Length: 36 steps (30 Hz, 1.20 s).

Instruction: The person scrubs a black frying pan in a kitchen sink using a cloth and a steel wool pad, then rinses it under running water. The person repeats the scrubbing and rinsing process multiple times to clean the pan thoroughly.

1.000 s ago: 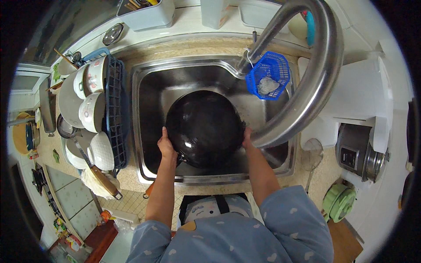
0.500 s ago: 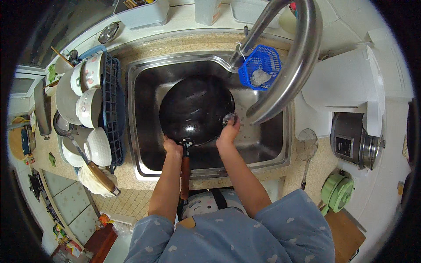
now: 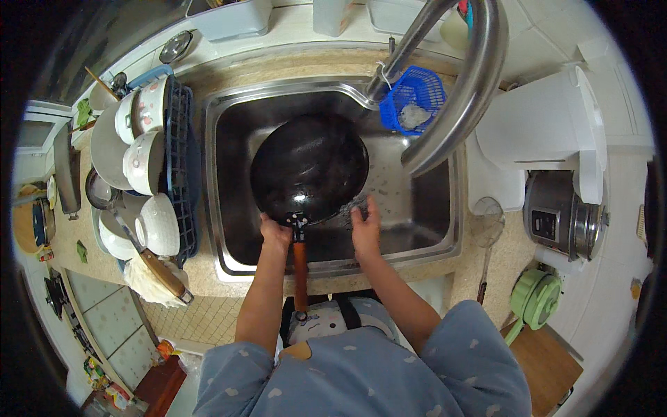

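Note:
A black wok (image 3: 309, 163) with a brown wooden handle (image 3: 300, 274) rests tilted in the stainless steel sink (image 3: 455, 240), its handle pointing toward me over the front rim. My left hand (image 3: 276, 231) grips the wok's near edge just left of the handle joint; its fingertips are partly hidden. By the near right edge of the wok, my right hand (image 3: 366, 229) holds a grey steel wool scrubber (image 3: 354, 207), which looks slightly blurred. Wet glints show on the wok's dark surface.
A blue dish rack (image 3: 182, 167) with bowls and plates stands left of the sink. The curved faucet (image 3: 472, 90) arches over the sink's right side, beside a blue basket (image 3: 411, 104). A mesh skimmer (image 3: 488, 226) and green pot (image 3: 536, 299) sit at right.
My right hand with the scrubber has moved down along the wok's right edge, toward me. The wok has turned slightly, its handle swinging a little to the right, with my left hand still on it.

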Motion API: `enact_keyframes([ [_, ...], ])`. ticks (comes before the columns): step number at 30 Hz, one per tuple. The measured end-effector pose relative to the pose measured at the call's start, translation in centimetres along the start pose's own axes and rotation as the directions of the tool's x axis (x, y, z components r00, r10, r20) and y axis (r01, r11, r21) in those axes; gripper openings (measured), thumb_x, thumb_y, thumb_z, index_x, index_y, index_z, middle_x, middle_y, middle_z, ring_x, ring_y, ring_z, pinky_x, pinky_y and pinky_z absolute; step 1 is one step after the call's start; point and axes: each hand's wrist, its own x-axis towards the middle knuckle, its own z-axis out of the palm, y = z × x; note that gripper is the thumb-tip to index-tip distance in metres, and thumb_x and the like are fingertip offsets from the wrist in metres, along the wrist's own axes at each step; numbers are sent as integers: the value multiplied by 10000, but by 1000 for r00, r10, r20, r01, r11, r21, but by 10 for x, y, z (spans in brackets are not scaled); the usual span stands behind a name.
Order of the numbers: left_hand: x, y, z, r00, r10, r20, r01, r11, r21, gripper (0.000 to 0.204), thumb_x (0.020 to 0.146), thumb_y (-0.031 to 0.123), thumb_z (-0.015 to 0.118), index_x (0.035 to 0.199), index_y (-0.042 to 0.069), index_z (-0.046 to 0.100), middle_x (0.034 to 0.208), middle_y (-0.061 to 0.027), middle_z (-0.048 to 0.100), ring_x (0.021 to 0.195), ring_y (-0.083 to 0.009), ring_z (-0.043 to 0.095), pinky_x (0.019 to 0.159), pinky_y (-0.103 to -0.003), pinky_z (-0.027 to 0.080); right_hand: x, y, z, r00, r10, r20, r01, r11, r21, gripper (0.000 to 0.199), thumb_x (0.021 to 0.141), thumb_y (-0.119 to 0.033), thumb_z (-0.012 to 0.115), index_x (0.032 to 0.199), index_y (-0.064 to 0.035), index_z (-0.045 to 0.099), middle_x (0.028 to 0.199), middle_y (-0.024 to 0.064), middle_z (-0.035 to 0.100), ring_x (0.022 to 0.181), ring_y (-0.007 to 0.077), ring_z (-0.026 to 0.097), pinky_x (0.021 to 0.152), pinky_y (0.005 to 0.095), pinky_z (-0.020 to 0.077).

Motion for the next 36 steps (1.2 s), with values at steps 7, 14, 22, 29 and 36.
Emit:
enact_keyframes([
  [7, -10, 5, 4, 999, -39, 18, 40, 999, -21, 557, 940, 415, 109, 1313, 68, 333, 1348, -107, 354, 1235, -290, 342, 1044, -448, 252, 27, -26, 11, 743, -632, 220, 658, 630, -413, 462, 843, -147, 503, 1275, -31, 389, 1278, 188, 388, 1183, 341, 356, 1001, 400, 264],
  [14, 1, 4, -12, 998, -57, 7, 55, 989, 138, 585, 933, 439, 93, 1332, 59, 292, 1359, -123, 331, 1240, -292, 332, 1049, -432, 240, -10, -40, 68, 312, -596, 740, 943, 96, -320, 432, 794, -222, 534, 1205, -99, 488, 1280, 76, 438, 1243, 243, 325, 1026, 449, 229],
  [22, -6, 0, 3, 999, 44, -4, -43, 997, 67, 546, 934, 450, 179, 1308, 88, 348, 1327, -96, 380, 1196, -293, 386, 1012, -458, 299, 102, -34, 36, 781, -511, 358, 611, 508, -607, 342, 891, -257, 406, 1223, -199, 466, 1250, 111, 452, 1151, 360, 386, 956, 499, 294],
  [29, 4, 3, -2, 989, 146, 10, -145, 965, 217, 546, 937, 439, 221, 1286, 44, 362, 1298, -110, 413, 1163, -292, 420, 984, -432, 335, 39, -15, 41, 771, -587, 249, 582, 488, -650, 416, 884, -204, 416, 1280, -79, 393, 1314, 183, 354, 1194, 391, 312, 1007, 490, 216],
  [36, -1, -2, -10, 994, 40, 97, -65, 960, 271, 572, 941, 433, 184, 1302, 16, 336, 1314, -131, 390, 1185, -299, 398, 998, -398, 321, -7, -42, 86, 342, -546, 764, 933, 103, -344, 380, 789, -193, 476, 1150, -86, 525, 1280, 108, 431, 1218, 277, 356, 998, 536, 233],
])
